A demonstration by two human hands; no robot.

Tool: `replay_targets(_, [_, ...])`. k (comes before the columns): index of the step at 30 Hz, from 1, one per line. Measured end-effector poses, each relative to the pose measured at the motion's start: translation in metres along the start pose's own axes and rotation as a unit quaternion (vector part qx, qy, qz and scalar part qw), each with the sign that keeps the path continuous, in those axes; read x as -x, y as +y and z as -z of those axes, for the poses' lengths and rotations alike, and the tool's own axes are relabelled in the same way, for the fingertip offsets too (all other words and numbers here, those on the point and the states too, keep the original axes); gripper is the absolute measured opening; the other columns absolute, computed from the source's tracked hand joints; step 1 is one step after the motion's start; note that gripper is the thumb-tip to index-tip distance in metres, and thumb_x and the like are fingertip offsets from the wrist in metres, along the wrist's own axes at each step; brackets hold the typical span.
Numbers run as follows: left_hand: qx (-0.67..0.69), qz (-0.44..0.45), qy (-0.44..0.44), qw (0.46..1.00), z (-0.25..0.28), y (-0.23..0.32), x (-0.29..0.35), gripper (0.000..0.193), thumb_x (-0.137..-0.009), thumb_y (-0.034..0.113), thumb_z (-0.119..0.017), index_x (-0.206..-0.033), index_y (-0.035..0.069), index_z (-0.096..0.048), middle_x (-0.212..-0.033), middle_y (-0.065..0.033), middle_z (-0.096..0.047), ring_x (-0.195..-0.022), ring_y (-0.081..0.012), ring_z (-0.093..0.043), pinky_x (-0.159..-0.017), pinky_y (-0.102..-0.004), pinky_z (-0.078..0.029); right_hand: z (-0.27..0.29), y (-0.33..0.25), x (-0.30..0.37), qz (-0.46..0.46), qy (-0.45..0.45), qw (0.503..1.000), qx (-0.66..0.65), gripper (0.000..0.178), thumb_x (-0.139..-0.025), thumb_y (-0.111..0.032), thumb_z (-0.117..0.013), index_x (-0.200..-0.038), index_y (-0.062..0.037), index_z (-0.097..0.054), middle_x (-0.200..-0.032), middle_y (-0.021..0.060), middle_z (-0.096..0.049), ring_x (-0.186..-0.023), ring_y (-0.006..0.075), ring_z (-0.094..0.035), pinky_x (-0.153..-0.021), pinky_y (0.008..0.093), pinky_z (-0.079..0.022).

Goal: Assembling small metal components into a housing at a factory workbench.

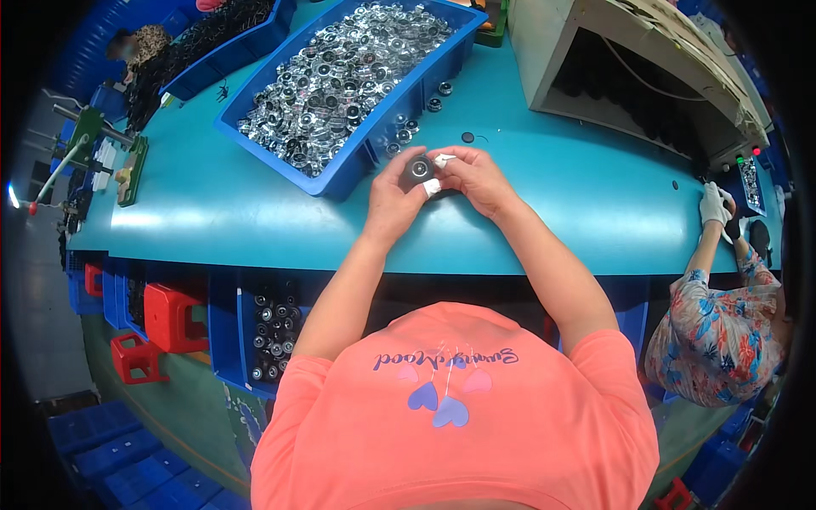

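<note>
Over the near part of the teal table (pixel 255 217), a small round black wheel (pixel 418 171) with a silver hub is held between my two hands. My left hand (pixel 391 202) is wrapped round its left and near side, with white covering on the thumb. My right hand (pixel 478 180) grips at its right edge, with white on a fingertip too. Part of the rim is hidden by the fingers. Below the hands lies something dark, mostly covered. Just beyond is a blue bin (pixel 365 151) heaped with silver-and-black wheel hubs (pixel 340 85).
Loose hubs (pixel 435 104) lie along the bin's right side, near a black disc (pixel 467 137). A large pale box (pixel 544 64) stands back right. Far right, a co-worker's gloved hand (pixel 714 206) works. A lever press (pixel 132 170) stands left; red stools (pixel 172 319) are below.
</note>
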State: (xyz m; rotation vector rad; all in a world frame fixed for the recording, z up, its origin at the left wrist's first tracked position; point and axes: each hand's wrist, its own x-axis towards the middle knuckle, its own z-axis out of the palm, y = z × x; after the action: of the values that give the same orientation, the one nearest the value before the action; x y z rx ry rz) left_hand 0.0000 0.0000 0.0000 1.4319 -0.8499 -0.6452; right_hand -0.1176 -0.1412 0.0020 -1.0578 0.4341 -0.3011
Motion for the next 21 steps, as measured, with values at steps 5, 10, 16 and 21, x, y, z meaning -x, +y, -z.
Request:
replay_targets(5, [-0.015, -0.014, 0.007, 1.000, 0.000, 0.010, 0.005, 0.052, -0.080, 0.002, -0.079, -0.129, 0.004, -0.061, -0.114, -0.0034, -0.067, -0.102, -0.0114, -0.065, -0.087, -0.0264, -0.055, -0.004, 0.001, 0.002, 0.007, -0.004, 1.000, 0.017, 0.031, -0.096, -0.018, -0.063, -0.120, 0.0014, -0.067, -0.107, 0.0105, -0.070, -0.093, 0.0167, -0.068, -0.085, 0.0301, -0.056])
replay_targets(10, [-0.010, -0.034, 0.014, 0.999, -0.005, 0.012, 0.004, 0.046, -0.079, 0.001, -0.076, -0.123, 0.003, -0.064, -0.110, -0.0048, -0.068, -0.099, -0.0133, -0.066, -0.086, -0.0284, -0.054, -0.003, -0.003, 0.002, 0.013, -0.007, 0.999, 0.029, 0.031, -0.095, -0.018, -0.064, -0.119, 0.0016, -0.067, -0.106, 0.0100, -0.070, -0.091, 0.0166, -0.069, -0.085, 0.0304, -0.056])
replay_targets(16, [-0.141, -0.113, 0.040, 0.983, -0.005, 0.004, 0.005, 0.046, -0.078, -0.003, -0.077, -0.122, 0.003, -0.065, -0.109, -0.0052, -0.070, -0.095, -0.0127, -0.067, -0.083, -0.0267, -0.056, -0.005, -0.009, 0.008, 0.023, -0.015, 0.997, 0.067, 0.029, -0.092, -0.013, -0.065, -0.118, 0.0021, -0.066, -0.105, 0.0091, -0.070, -0.091, 0.0156, -0.069, -0.083, 0.0298, -0.056])
replay_targets(21, [-0.180, -0.138, 0.042, 0.973, -0.010, 0.011, 0.011, 0.047, -0.077, -0.003, -0.077, -0.121, 0.005, -0.066, -0.107, -0.0058, -0.071, -0.094, -0.0139, -0.068, -0.081, -0.0275, -0.055, -0.010, -0.009, 0.015, 0.039, -0.022, 0.991, 0.126, 0.027, -0.090, -0.010, -0.067, -0.114, 0.0019, -0.066, -0.102, 0.0074, -0.069, -0.090, 0.0134, -0.067, -0.082, 0.0284, -0.055])
